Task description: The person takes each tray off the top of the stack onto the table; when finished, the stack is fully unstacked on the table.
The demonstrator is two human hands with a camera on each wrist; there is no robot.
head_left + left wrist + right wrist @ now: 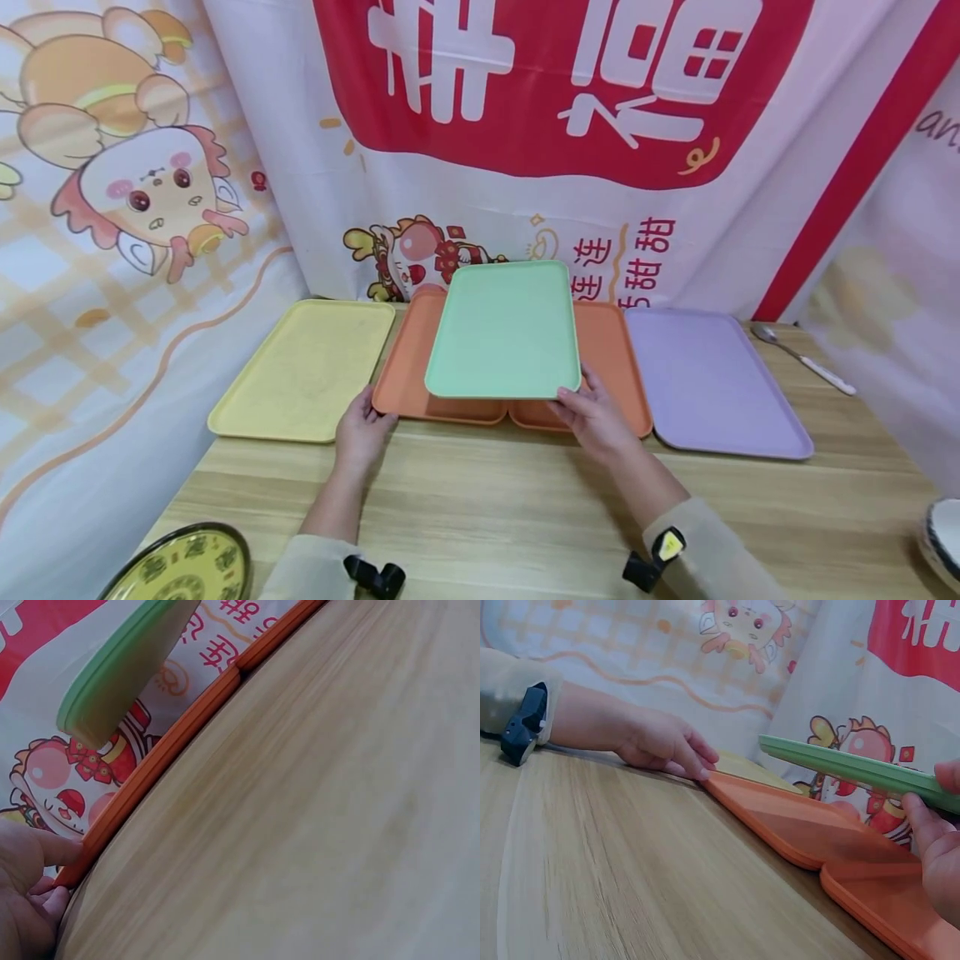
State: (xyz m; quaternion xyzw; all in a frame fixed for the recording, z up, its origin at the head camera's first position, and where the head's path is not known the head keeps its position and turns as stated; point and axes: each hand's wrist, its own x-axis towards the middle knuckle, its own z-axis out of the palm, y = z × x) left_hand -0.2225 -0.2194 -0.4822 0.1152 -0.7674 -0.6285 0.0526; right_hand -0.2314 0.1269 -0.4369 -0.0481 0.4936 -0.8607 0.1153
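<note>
Currently the green tray (504, 329) is held off the table (487, 492), tilted, above two orange trays lying side by side: the left orange tray (405, 367) and the right orange tray (611, 350). The right hand (596, 417) pinches the green tray at its near right corner, thumb on top and fingers underneath, as the right wrist view confirms. The left hand (363, 429) rests on the table with its fingertips against the near left corner of the left orange tray; the fingers look relaxed, not curled round anything. A yellow tray (303, 371) lies just left of the orange pair, a purple tray (712, 379) just right of it, and a spoon (798, 357) lies further right near the backdrop. Risk, as judged: the green tray hangs from a single corner grip, so it could pivot or slip out of the pinch and drop edge-first onto the orange trays. The two orange trays touch at their inner edges; a push from the left hand could shove one against the other and shift both out of line.
</note>
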